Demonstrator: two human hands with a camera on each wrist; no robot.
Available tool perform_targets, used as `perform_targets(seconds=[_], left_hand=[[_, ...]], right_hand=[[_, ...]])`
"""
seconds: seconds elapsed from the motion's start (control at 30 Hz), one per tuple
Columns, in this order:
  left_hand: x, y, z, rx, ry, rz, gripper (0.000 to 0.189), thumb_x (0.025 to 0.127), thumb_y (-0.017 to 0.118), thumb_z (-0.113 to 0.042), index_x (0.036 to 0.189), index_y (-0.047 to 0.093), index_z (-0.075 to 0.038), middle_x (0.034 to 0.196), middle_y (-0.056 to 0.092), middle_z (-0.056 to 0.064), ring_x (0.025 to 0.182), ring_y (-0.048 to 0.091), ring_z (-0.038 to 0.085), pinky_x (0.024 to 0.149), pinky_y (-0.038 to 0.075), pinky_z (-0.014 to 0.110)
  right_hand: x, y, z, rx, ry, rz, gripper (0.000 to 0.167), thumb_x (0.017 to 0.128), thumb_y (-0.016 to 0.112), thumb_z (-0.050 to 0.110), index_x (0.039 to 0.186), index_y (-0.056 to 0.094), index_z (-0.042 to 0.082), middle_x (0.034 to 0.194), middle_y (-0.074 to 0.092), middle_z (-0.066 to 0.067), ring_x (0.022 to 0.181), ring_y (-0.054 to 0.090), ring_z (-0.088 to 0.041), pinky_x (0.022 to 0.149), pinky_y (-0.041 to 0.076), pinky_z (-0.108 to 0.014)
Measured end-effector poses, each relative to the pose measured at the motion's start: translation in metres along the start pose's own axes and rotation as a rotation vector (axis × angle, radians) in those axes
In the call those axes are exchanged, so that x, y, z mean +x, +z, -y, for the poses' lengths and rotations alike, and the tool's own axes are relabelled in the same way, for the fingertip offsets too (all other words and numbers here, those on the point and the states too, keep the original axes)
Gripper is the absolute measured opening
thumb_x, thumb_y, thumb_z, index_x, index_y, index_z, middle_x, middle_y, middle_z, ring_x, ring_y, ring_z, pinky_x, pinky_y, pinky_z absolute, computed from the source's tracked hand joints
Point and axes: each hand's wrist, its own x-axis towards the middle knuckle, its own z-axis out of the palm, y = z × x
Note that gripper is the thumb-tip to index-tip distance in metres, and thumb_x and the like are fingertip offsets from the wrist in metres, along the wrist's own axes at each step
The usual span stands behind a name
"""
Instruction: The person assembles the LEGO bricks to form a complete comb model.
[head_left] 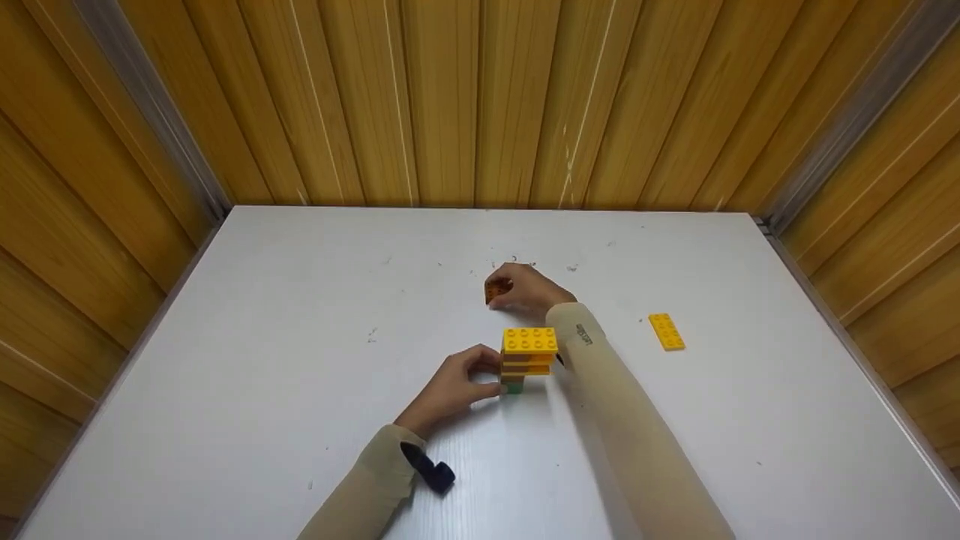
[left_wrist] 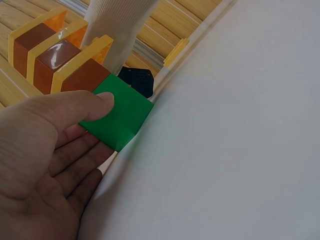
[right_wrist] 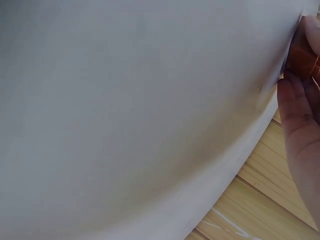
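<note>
A tower of toy building bricks stands upright on the white table, with a green brick (left_wrist: 125, 112) at its base. Above that, brown bricks (left_wrist: 55, 54) alternate with yellow plates, and a studded yellow plate (head_left: 529, 340) caps it. My left hand (head_left: 450, 384) holds the tower low down, the thumb pressed on the green brick's side and the fingers behind. Farther back, my right hand (head_left: 531, 289) grips a loose brown brick (head_left: 493, 291) at the table surface. The right wrist view catches only part of that hand and of the brown brick (right_wrist: 301, 55).
On the right of the white table (head_left: 262, 315) lies a loose yellow plate (head_left: 667, 331). Wood-patterned walls (head_left: 442, 105) rise behind and at both sides. The right forearm (head_left: 630, 420) passes close beside the tower. Small dark marks dot the tabletop.
</note>
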Motion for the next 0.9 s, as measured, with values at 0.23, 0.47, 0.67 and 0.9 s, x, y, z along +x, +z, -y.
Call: perform_targets(seconds=[0.23, 0.47, 0.67, 0.9], left_hand=[[0.000, 0.000, 0.002, 0.003, 0.009, -0.002, 0.033, 0.082, 0.075, -0.017, 0.112, 0.062, -0.019, 0.113, 0.066, -0.003, 0.109, 0.060, 0.015, 0.104, 0.043, 0.039], [0.000, 0.001, 0.000, -0.002, -0.005, 0.004, 0.034, 0.082, 0.076, -0.017, 0.113, 0.062, -0.018, 0.114, 0.066, -0.002, 0.108, 0.062, 0.015, 0.101, 0.046, 0.037], [0.001, 0.001, 0.002, -0.003, -0.002, 0.014, 0.034, 0.082, 0.075, -0.016, 0.114, 0.061, -0.016, 0.115, 0.066, -0.001, 0.108, 0.062, 0.015, 0.100, 0.047, 0.036], [0.001, 0.000, 0.001, 0.001, -0.004, 0.017, 0.035, 0.082, 0.075, -0.017, 0.115, 0.061, -0.016, 0.116, 0.065, 0.000, 0.109, 0.062, 0.016, 0.100, 0.047, 0.036]], right_hand=[[-0.009, -0.004, -0.006, 0.051, 0.032, 0.023, 0.045, 0.084, 0.074, 0.022, 0.127, 0.060, 0.017, 0.123, 0.058, -0.001, 0.111, 0.051, -0.020, 0.103, 0.041, -0.039], [-0.021, -0.012, -0.008, 0.049, 0.021, 0.034, 0.047, 0.084, 0.075, 0.020, 0.127, 0.059, 0.011, 0.122, 0.057, -0.004, 0.112, 0.052, -0.021, 0.104, 0.042, -0.039], [-0.031, -0.020, -0.008, 0.018, -0.040, 0.013, 0.047, 0.083, 0.075, 0.022, 0.126, 0.062, 0.009, 0.121, 0.060, -0.007, 0.108, 0.053, -0.023, 0.101, 0.044, -0.040], [-0.043, -0.030, -0.007, 0.031, -0.134, 0.007, 0.044, 0.084, 0.074, 0.019, 0.123, 0.064, 0.003, 0.115, 0.064, -0.009, 0.107, 0.057, -0.025, 0.099, 0.047, -0.042]])
